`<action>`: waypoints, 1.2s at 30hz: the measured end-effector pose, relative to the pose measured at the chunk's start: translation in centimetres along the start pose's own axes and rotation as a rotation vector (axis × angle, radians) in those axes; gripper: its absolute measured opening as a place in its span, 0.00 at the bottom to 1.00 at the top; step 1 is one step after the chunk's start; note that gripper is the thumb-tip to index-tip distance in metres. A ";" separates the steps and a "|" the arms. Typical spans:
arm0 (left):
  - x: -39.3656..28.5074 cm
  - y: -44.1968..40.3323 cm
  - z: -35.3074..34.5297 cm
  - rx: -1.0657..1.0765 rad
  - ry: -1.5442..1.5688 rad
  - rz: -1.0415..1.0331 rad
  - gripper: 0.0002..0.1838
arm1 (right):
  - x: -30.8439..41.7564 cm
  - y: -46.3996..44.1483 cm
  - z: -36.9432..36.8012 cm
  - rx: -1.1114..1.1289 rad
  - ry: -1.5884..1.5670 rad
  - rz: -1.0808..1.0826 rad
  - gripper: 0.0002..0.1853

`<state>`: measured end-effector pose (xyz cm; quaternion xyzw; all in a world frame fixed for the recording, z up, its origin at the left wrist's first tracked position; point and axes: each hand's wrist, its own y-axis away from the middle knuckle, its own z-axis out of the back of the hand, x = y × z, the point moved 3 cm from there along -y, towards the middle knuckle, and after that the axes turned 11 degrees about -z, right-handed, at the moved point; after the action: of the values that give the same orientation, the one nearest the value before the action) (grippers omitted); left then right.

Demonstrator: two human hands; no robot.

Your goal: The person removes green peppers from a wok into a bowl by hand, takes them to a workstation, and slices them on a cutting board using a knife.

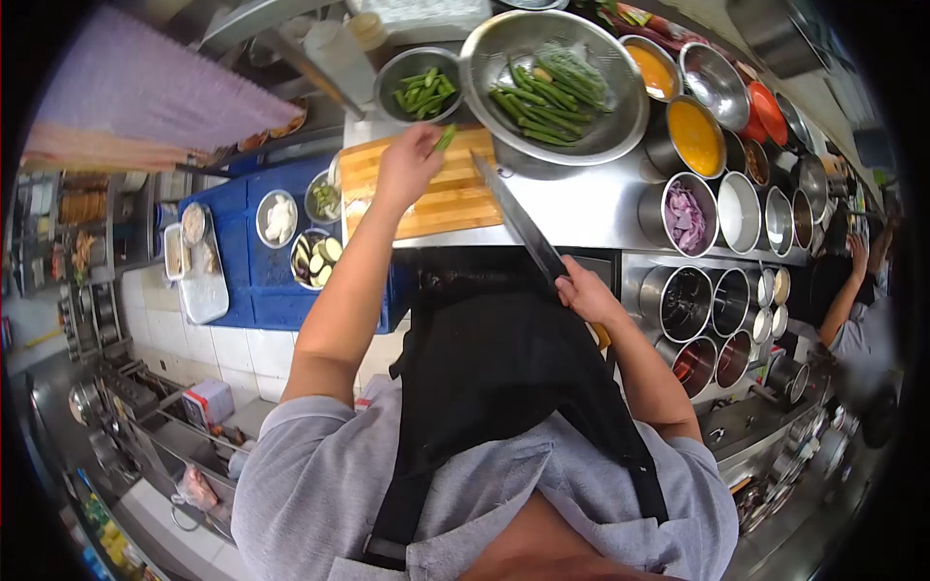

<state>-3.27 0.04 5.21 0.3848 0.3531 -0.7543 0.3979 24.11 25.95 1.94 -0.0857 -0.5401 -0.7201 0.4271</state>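
Note:
A striped wooden cutting board [441,198] lies on the steel counter. Over its upper part, my left hand [411,160] pinches a short piece of green bean [446,137]. My right hand [581,289] is closed round the handle of a large knife [520,221], whose blade points up and left, its tip over the board's right edge. Cut green pieces fill a small steel bowl [380,95] just above my left hand. Long green beans [549,102] lie in a big perforated steel bowl [632,108] beyond the board.
Steel containers stand at the right, one with chopped purple onion [686,215], others with orange liquid [696,137]. On the left, a blue surface [250,295] holds a bowl of sliced eggplant [317,259] and a white tray [204,290]. A co-worker's arm [846,295] shows at the far right.

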 end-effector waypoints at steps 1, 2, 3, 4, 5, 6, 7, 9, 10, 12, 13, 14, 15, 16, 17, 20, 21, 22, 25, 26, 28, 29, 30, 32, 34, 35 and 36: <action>2.1 2.5 1.4 0.070 -0.159 0.149 0.14 | 0.6 -0.4 -0.3 0.015 0.017 0.001 0.19; 4.2 4.6 1.7 0.053 -0.156 0.164 0.14 | 1.6 -0.8 -0.5 -0.057 0.138 0.044 0.19; 6.1 6.7 1.7 0.075 -0.193 0.106 0.14 | 2.8 -1.3 -0.8 -0.129 0.258 0.089 0.19; 6.6 7.9 2.0 0.099 -0.229 0.047 0.14 | 5.2 -1.3 -1.1 -0.111 0.350 0.047 0.19; 7.3 8.7 2.2 0.085 -0.224 0.059 0.14 | 7.3 -1.3 -1.4 -0.102 0.366 0.049 0.19; 7.1 8.9 2.1 0.073 -0.276 0.014 0.15 | 9.3 -1.2 -1.6 -0.116 0.477 0.100 0.19; 7.1 9.0 1.8 0.063 -0.324 -0.033 0.15 | 10.8 -1.0 -1.8 -0.132 0.587 0.149 0.19; 7.2 9.2 1.6 0.028 -0.318 -0.042 0.15 | 12.6 -0.9 -2.2 -0.133 0.684 0.152 0.18; 7.0 9.2 1.7 0.019 -0.328 -0.060 0.14 | 13.5 -0.9 -2.3 -0.137 0.763 0.162 0.18; 7.1 9.4 1.9 0.017 -0.341 -0.067 0.14 | 14.3 -0.4 -2.1 -0.129 0.822 0.149 0.18; 7.3 9.4 1.9 0.007 -0.336 -0.059 0.14 | 14.4 -0.3 -1.9 -0.129 0.863 0.127 0.18; 7.4 9.4 1.9 0.010 -0.323 -0.067 0.14 | 14.4 -0.4 -2.0 -0.126 0.874 0.126 0.18; 7.4 9.4 1.7 0.014 -0.310 -0.077 0.14 | 14.0 -0.7 -2.3 -0.112 0.880 0.095 0.18; 7.3 9.5 1.7 0.010 -0.304 -0.076 0.14 | 13.4 -1.1 -2.6 -0.100 0.883 0.062 0.18; 7.1 9.6 1.8 0.013 -0.318 -0.075 0.15 | 12.7 -1.8 -3.1 -0.101 0.888 0.059 0.18; 7.3 9.3 1.3 0.049 -0.384 -0.057 0.18 | 10.8 -4.6 -4.6 -0.114 0.836 0.087 0.16; 7.3 9.0 1.3 0.086 -0.439 -0.033 0.20 | 10.7 -5.0 -4.8 -0.132 0.769 0.103 0.15; 7.2 8.7 1.5 0.086 -0.443 -0.035 0.20 | 10.6 -5.4 -4.8 -0.149 0.698 0.120 0.14; 5.5 7.0 2.7 0.174 -0.353 0.117 0.24 | 9.4 -6.2 -3.1 0.036 0.418 0.079 0.15; 2.9 6.2 4.5 0.185 -0.209 0.127 0.24 | 9.2 -5.8 -2.7 0.027 0.374 0.056 0.16; 1.0 6.0 6.6 0.096 0.071 0.052 0.23 | 8.9 -5.0 -2.2 0.006 0.338 0.049 0.16; 2.3 6.1 6.8 0.107 0.072 0.049 0.23 | 8.9 -4.6 -1.9 -0.014 0.309 0.046 0.16; 4.2 6.0 7.0 0.091 0.117 -0.005 0.21 | 9.2 -4.1 -1.7 -0.013 0.308 0.048 0.17; 4.7 6.3 7.4 0.105 0.046 -0.006 0.15 | 9.1 -4.1 -1.6 -0.066 0.403 0.058 0.17; 7.9 7.0 6.7 0.147 -0.108 -0.062 0.14 | 9.9 -3.5 -1.6 -0.118 0.500 0.072 0.17; 9.3 7.3 6.1 0.188 -0.258 -0.120 0.13 | 11.4 -2.5 -1.6 -0.146 0.596 0.062 0.17; 9.6 7.8 5.8 0.107 -0.263 -0.179 0.13 | 12.5 -1.7 -1.6 -0.173 0.692 0.047 0.17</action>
<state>-1.96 -11.41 -2.18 0.2705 0.2901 -0.8483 0.3509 15.73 18.14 7.38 0.1149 -0.2983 -0.7396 0.5923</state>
